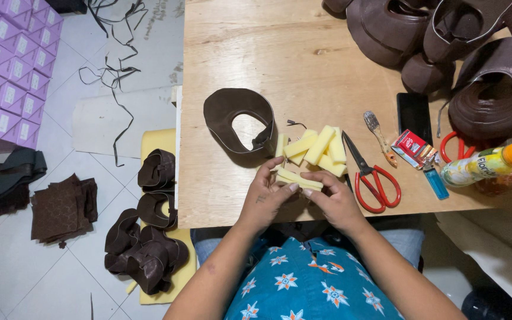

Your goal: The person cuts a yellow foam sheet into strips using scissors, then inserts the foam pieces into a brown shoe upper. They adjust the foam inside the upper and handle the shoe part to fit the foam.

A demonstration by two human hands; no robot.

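I pinched a pale yellow foam strip (pixel 298 179) between both hands, its long axis lying crosswise. My left hand (pixel 268 198) gripped its left end, my right hand (pixel 334 201) its right, fingers closed on it.

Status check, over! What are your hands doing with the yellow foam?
Left hand and right hand both pinch one foam strip. Foam pile just behind. Brown shoe upper and scissors flank it, nothing blocking.

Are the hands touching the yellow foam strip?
Touching. The head view shows both the left hand and right hand pinching the long yellow foam strip between their fingertips.
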